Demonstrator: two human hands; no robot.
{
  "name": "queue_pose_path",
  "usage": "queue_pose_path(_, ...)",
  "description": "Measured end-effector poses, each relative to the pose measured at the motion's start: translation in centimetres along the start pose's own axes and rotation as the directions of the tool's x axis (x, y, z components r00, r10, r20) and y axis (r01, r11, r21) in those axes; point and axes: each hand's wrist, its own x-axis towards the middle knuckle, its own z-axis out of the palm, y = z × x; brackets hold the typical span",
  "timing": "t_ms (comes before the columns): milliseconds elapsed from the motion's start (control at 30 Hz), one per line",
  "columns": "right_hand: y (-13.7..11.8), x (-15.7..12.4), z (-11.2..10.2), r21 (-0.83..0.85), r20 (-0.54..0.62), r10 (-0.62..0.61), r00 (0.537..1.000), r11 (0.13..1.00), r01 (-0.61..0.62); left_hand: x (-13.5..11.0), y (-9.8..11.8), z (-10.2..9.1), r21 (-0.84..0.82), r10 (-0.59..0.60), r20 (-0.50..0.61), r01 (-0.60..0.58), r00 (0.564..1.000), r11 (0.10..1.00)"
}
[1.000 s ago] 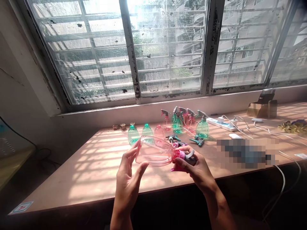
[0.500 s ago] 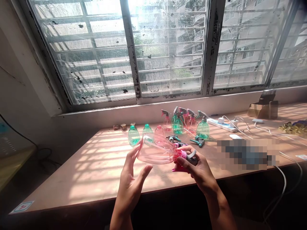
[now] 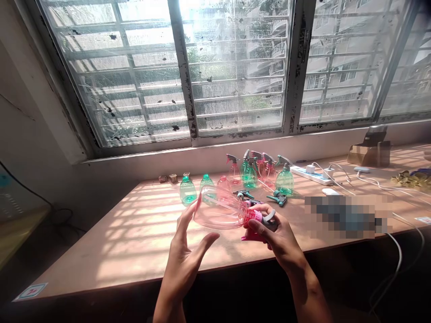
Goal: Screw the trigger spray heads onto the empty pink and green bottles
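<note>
Pink bottle is up in the air over the near part of the table, lying almost on its side — base to the left, neck to the right & a bit lower. Right hand has the pink-and-grey spray head at the neck end, thumb and fingers closed round it, thumb up by the collar. Left hand is cupped at the base end: fingers up along the base, thumb spread well away w/ a clear gap to the bottle; can't tell how firmly the fingertips touch. Beyond, on the far side, three bottles stand w/o heads: left green bottle, second green bottle and a pale pink bottle, the last two partly behind the held one. Loose spray heads lie right of these, some partly hidden by the held bottle. Far side, mid-right: a group of pink & green bottles w/ heads on, upright. Farther right, a white power strip w/ plugs in; nearer, a pixelated patch — contents unreadable. Barred window behind, sunlight striping the table's left half.
</note>
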Motion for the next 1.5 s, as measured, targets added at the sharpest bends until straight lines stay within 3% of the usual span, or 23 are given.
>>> queue_pose_path(233, -0.26, -0.30, 0.54, 0.045, 0.081, -0.010, 0.997, 0.999, 0.006, 0.30, 0.42, 0.26, -0.146, -0.054, -0.089, 0.040, 0.995, 0.989)
queue_pose_path(433, -0.40, -0.36, 0.27, 0.045, 0.064, 0.050, 0.997, 0.998, -0.053, 0.18, 0.73, -0.30, -0.077, -0.010, -0.026, 0.008, 1.000, 0.997)
queue_pose_path(567, -0.24, -0.31, 0.20, 0.035, 0.071, 0.020, 0.997, 0.999, -0.022, -0.05, 0.46, -0.43, -0.043, -0.020, -0.004, 0.020, 1.000, 0.999)
queue_pose_path(733, 0.08, -0.25, 0.67, 0.014, 0.120, -0.013, 0.993, 1.000, 0.011, 0.09, 0.44, 0.05, -0.090, -0.050, -0.094, 0.042, 0.994, 0.995)
queue_pose_path(833, 0.05, -0.25, 0.92, 0.021, 0.106, 0.010, 0.994, 1.000, -0.012, 0.28, 0.60, 0.15, -0.093, -0.027, -0.102, 0.017, 0.994, 0.996)
queue_pose_path(1100, -0.25, -0.36, 0.50, 0.073, 0.057, 0.040, 0.998, 0.996, -0.044, -0.15, 0.45, -0.62, 0.008, -0.009, 0.002, 0.009, 1.000, 1.000)
queue_pose_path(1367, 0.03, -0.26, 0.84, 0.044, 0.064, -0.012, 0.998, 0.999, 0.009, 0.11, 0.29, 0.01, -0.085, -0.073, -0.109, 0.064, 0.991, 0.994)
queue_pose_path(1500, 0.03, -0.14, 0.81, 0.022, 0.009, -0.024, 1.000, 0.999, 0.024, 0.28, 0.52, 0.04, -0.043, -0.027, -0.071, 0.024, 0.997, 0.999)
